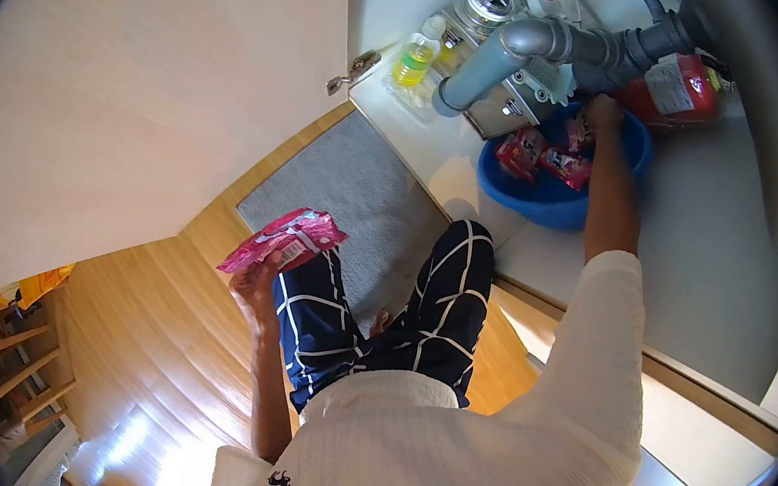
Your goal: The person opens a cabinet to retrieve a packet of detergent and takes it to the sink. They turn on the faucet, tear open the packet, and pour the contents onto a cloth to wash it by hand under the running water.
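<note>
My left hand [255, 287] grips a crinkled pink plastic packet [291, 240] with a white label, holding it above my left knee. On the right, my right hand [603, 114] reaches into a blue basin [546, 210] inside the cupboard. Its fingers are closed at a small red packet [578, 132] near the basin's far side; the fingertips are partly hidden. More red and pink packets, one on the left [520, 152] and one nearer the middle [565, 167], lie in the basin.
A grey drainpipe [546, 40] hangs low over the basin. Behind stand a bottle of yellow liquid [413, 61], a metal-latched box [502, 112] and a red fire extinguisher [680, 89]. The open cupboard door [157, 92] fills the left; a grey mat [348, 181] lies below.
</note>
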The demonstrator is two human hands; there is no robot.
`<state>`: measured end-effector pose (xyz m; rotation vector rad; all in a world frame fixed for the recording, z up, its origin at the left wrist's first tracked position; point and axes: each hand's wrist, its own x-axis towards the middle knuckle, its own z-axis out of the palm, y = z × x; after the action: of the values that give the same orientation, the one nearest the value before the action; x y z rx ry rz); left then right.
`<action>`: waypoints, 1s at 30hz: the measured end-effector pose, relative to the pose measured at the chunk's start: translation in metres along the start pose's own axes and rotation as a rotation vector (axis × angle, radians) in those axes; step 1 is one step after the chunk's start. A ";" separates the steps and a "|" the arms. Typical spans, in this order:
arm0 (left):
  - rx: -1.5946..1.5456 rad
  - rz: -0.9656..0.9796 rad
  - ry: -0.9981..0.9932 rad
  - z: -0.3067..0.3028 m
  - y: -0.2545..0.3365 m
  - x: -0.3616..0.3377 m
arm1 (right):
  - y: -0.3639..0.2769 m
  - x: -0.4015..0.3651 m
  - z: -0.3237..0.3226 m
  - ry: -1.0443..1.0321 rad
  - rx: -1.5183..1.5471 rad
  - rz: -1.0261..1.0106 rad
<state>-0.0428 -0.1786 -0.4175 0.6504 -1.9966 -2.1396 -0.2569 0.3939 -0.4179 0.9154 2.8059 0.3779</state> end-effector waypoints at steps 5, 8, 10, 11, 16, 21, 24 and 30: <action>-0.057 -0.007 -0.010 0.002 0.005 0.000 | 0.025 0.049 0.014 -0.835 0.279 0.477; -0.071 -0.006 -0.008 0.002 0.009 0.000 | 0.030 0.052 0.044 -1.028 0.271 0.310; -0.087 0.000 -0.011 0.001 0.003 0.001 | 0.025 0.032 0.035 -1.024 0.167 0.117; -0.089 -0.004 -0.014 0.000 0.001 0.000 | 0.018 0.019 0.029 -1.029 0.118 0.093; -0.100 -0.005 -0.009 -0.004 0.002 -0.001 | 0.003 0.023 0.045 -1.319 0.124 0.269; -0.085 0.014 -0.003 -0.010 0.000 -0.002 | -0.003 0.001 0.024 -1.043 -0.096 -0.049; -0.066 0.019 0.018 -0.015 0.001 -0.003 | -0.005 -0.006 0.026 -0.658 -0.174 -0.074; -0.094 0.011 0.049 -0.020 0.004 -0.006 | -0.016 -0.041 -0.006 -0.414 -0.186 -0.004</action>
<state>-0.0301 -0.1952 -0.4130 0.6685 -1.8586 -2.1734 -0.2344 0.3563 -0.4137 0.8354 2.3538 0.3901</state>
